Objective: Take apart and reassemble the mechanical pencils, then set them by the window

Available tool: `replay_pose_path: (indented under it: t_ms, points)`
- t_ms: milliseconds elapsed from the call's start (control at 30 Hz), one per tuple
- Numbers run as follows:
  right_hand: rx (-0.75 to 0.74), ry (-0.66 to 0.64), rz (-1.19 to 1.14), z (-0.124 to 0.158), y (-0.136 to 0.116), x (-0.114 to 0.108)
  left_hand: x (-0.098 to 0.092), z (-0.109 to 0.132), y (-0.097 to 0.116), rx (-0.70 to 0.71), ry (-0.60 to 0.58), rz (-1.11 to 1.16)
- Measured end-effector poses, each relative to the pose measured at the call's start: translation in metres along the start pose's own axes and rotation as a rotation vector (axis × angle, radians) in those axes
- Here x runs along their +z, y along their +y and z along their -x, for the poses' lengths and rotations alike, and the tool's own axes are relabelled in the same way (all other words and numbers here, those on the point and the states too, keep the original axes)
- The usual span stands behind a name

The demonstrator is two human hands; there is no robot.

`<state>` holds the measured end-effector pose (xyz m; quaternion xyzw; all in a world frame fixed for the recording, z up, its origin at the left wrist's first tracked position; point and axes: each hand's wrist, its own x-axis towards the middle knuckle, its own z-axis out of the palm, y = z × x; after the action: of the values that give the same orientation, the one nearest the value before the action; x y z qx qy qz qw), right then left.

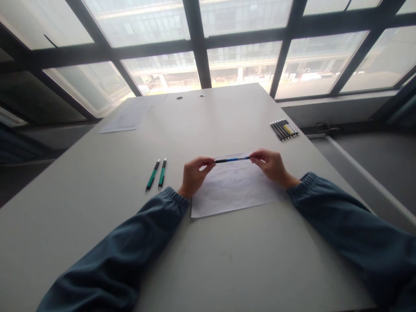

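A slim pen point(232, 160), black and blue with a paler section toward the right, stretches level between my two hands above a sheet of paper. Its left end is pinched by my left hand point(195, 174), thumb against fingers. The fingertips of my right hand point(270, 166) grip the other end. Beneath them lies the white paper point(234, 190), which carries faint marks. Two green and black pens point(152, 175) rest side by side on the table, left of my left hand.
Beyond my right hand, a row of several dark pens point(283, 130), with a yellow part among them, lies near the right edge of the white table point(208, 125). Papers point(125, 117) lie at the far left. Two round table fittings point(179, 98) sit at the back, before large windows.
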<state>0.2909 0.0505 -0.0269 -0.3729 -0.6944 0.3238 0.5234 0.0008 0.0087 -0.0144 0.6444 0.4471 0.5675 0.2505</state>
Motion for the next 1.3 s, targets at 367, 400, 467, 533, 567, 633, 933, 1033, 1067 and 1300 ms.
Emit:
replay_pose_path:
  t_ms: [367,400,467,533,567,633,933,1033,1067,1300]
  points:
    - [-0.057,0.020,0.045,-0.0006,-0.0047,-0.0002,-0.0021,-0.0005,0.0004,0.029,0.011,-0.131]
    - [-0.057,0.019,0.042,-0.0007,-0.0049,-0.0001,-0.0022,-0.0005,0.0006,0.033,0.010,-0.137]
    - [-0.057,0.017,0.042,-0.0007,-0.0056,-0.0001,-0.0022,-0.0005,0.0007,0.040,0.009,-0.147]
    - [-0.060,0.018,0.052,-0.0005,-0.0063,-0.0002,-0.0022,-0.0005,0.0005,0.044,0.007,-0.150]
    - [-0.062,0.018,0.057,-0.0004,-0.0066,-0.0003,-0.0022,-0.0006,0.0004,0.045,0.006,-0.151]
    - [-0.066,0.016,0.064,-0.0001,-0.0069,-0.0006,-0.0024,-0.0006,0.0002,0.047,0.004,-0.154]
    - [-0.062,0.009,0.062,-0.0007,-0.0064,-0.0009,-0.0023,-0.0006,0.0021,0.053,0.004,-0.155]
    - [-0.061,0.012,0.058,-0.0004,-0.0067,-0.0009,-0.0024,-0.0004,0.0023,0.053,0.002,-0.163]
    - [-0.063,0.011,0.056,-0.0002,-0.0069,-0.0009,-0.0025,-0.0004,0.0024,0.054,0.000,-0.167]
    - [-0.064,0.015,0.044,0.0000,-0.0094,-0.0009,-0.0023,-0.0005,0.0040,0.056,0.000,-0.178]
